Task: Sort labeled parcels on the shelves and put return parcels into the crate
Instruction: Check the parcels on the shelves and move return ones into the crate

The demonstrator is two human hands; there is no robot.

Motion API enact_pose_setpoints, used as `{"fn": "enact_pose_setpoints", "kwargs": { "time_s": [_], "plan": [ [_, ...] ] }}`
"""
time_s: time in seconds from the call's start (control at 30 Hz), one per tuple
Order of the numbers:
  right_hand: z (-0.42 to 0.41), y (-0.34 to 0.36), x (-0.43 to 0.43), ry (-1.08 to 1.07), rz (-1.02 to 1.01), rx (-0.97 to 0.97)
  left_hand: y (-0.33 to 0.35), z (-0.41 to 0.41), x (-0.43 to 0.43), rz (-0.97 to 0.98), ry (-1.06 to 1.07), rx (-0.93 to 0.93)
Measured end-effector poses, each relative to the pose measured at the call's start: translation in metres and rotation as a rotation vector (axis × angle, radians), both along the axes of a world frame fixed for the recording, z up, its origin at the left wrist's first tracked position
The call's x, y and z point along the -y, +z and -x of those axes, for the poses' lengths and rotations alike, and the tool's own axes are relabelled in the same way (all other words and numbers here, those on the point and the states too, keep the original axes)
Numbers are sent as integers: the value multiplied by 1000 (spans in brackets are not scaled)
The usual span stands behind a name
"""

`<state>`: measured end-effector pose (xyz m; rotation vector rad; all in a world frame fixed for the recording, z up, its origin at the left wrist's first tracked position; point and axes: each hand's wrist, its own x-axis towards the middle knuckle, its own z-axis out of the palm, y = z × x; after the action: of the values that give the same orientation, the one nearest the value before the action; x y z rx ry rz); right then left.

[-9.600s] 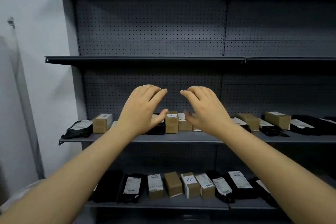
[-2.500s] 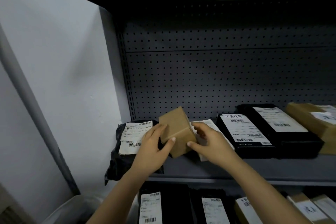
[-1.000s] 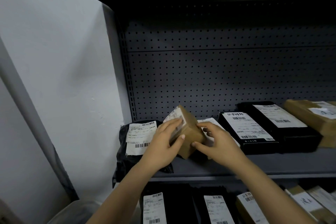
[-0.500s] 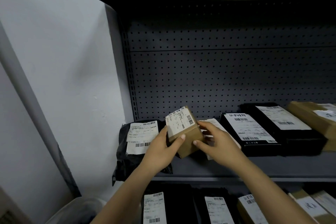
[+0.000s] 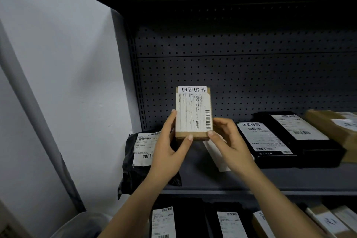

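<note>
Against the dark pegboard (image 5: 251, 83), above the grey shelf (image 5: 260, 179), I see the box (image 5: 193, 113) held upright, clear of the shelf, its barcode label (image 5: 190, 121) facing me under a handwritten strip (image 5: 193, 89) of Chinese characters, upside down. The left hand (image 5: 168, 152) and right hand (image 5: 229, 145) both grip its lower corners, thumbs in front.

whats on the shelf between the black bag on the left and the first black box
In the head view, a flat white packet lies there, partly hidden by the right hand, which with the left hand holds the cardboard box above it.
</note>
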<state>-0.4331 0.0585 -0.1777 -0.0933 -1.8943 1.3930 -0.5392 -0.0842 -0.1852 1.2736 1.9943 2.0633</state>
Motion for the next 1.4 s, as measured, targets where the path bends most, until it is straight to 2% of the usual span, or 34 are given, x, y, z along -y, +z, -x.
{"fn": "enact_pose_setpoints", "kwargs": {
  "time_s": [0.13, 0.33, 0.5, 0.6, 0.67, 0.77, 0.83, 0.97, 1.1, 1.27, 1.4],
  "plan": [
    [-3, 4, -1, 32, -5, -50, 6, -4, 0, -43, -19, -35],
    [-8, 10, -4, 79, 45, -26, 7, -9, -3, -82, -11, -24],
    [-11, 7, -11, 88, 139, -21, 9, -16, -8, -89, -37, -23],
    [-10, 6, -10, 104, 265, -31, 11, -18, -16, -54, -4, -37],
    [-11, 6, -8, 128, 319, -24, 14, -23, -22, -39, -20, 22],
    [-15, 8, -5, 131, 257, 23, 15, -27, -28, -124, -118, 263],
    [-20, 10, -7, 131, 240, 49, 14, -24, -27, -149, -90, 268],
    [-31, 21, -31, 28, 190, 72, 24, -14, -21, -97, 22, 165],
    [-42, 34, -49, -31, -15, 151, 38, 2, -14, 92, 18, 26],
    [-46, 49, -59, 64, -209, 272, 59, 3, -12, 306, -151, -145],
    [-47, 55, -72, 158, -286, 428, 70, -2, -13, 352, -188, -188]
  ]
}}
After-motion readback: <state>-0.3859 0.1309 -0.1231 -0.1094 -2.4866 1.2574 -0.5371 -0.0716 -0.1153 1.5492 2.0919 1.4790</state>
